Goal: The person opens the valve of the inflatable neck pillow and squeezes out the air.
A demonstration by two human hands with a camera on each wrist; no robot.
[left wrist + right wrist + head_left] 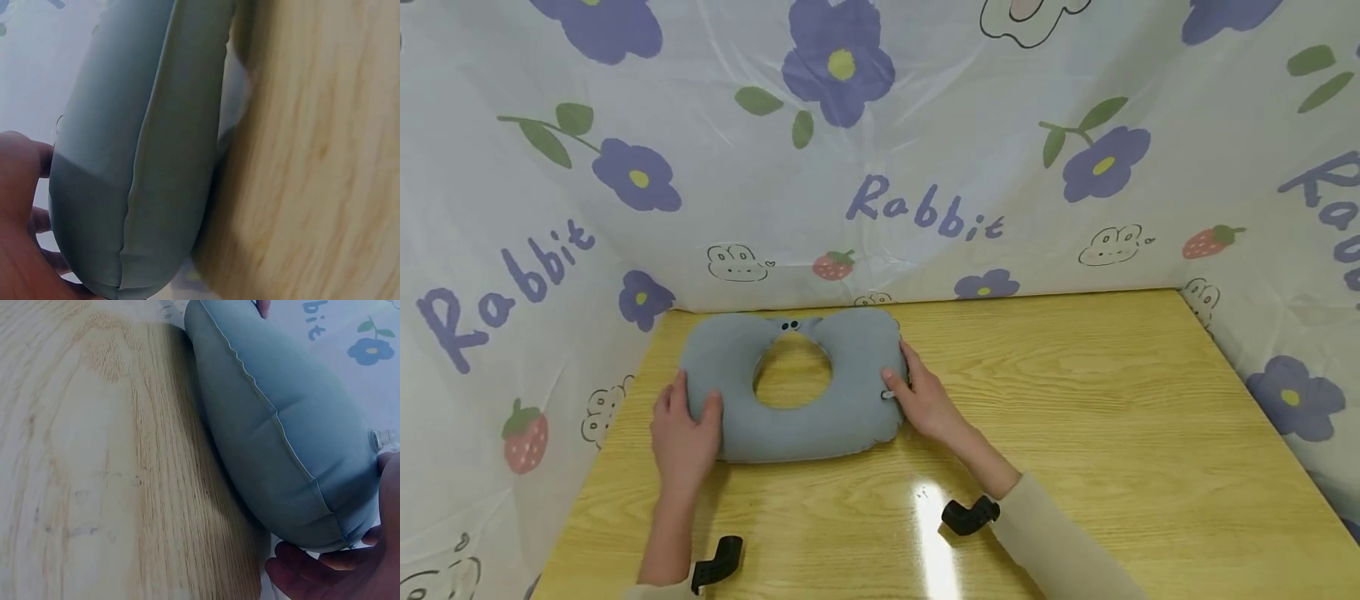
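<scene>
A grey-blue inflatable neck pillow [805, 433] lies on the wooden table, puffed up, its round middle hole showing the wood. Two dark snap buttons [790, 326] meet at its far side, where the two ends come together. My left hand [687, 433] grips the left side, thumb on top and fingers around the outer edge. At the right side, my right hand [928, 400] holds the edge, its thumb beside a small clear valve [382, 439]. A seam runs along the pillow's bulging side in both wrist views. Some fingertips are hidden behind the pillow.
The wooden table [1075, 433] extends to the right of the pillow. White cloth [925, 150] printed with flowers and the word Rabbit hangs behind and at both sides. Black angled pieces [718, 562] are fixed at both wrists.
</scene>
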